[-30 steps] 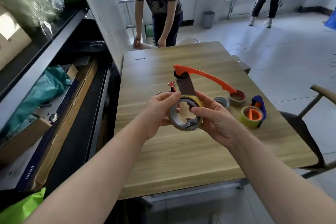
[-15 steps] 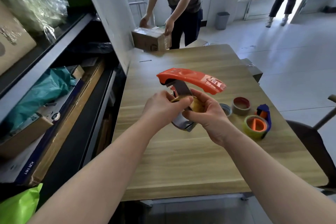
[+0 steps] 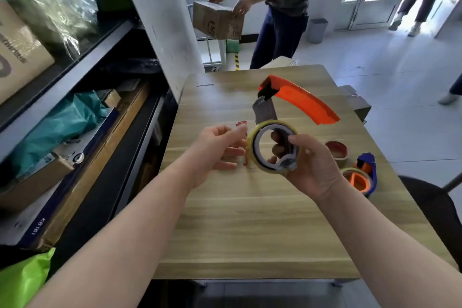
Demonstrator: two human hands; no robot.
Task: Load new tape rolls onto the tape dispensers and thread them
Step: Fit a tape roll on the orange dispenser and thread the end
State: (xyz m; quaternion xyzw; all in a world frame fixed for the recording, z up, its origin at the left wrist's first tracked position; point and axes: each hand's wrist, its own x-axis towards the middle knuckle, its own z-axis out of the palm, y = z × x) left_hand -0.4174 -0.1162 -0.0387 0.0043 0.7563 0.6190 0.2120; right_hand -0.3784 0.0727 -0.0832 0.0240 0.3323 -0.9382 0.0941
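Head camera view, looking down over a wooden table [image 3: 250, 220] with both bare forearms reaching in. At far left, dark metal shelving [image 3: 75, 62] holds a cardboard box [image 3: 17, 52], crinkled clear plastic wrap, a teal bag [image 3: 62, 122] and flat cartons; a bright green bag [image 3: 22, 280] sits at the bottom corner.

Left of centre, the left hand [image 3: 215, 150] is raised above the table just beside the tape roll. Its fingers are spread and loosely bent, thumb on top. Small red parts show behind the fingertips, and I cannot tell whether the hand holds anything.

At centre, the yellowish tape roll [image 3: 250, 144] is held in the air above the table, seated around the grey hub ring of the orange-handled dispenser [image 3: 300, 100], whose handle arcs up and away to the right. The right hand [image 3: 312, 167] grips the roll and hub from the right, thumb curled over the near rim and fingers showing through the hub's opening.

Farther right on the table lie a reddish-brown roll [image 3: 337, 149] and, near it, a blue dispenser [image 3: 367, 165] with a yellow-green roll on an orange hub. A dark chair [image 3: 430, 205] stands by the table's right edge.

Beyond the table, a person carries a brown parcel [image 3: 217, 20]; another person stands by the glass doors at upper right.
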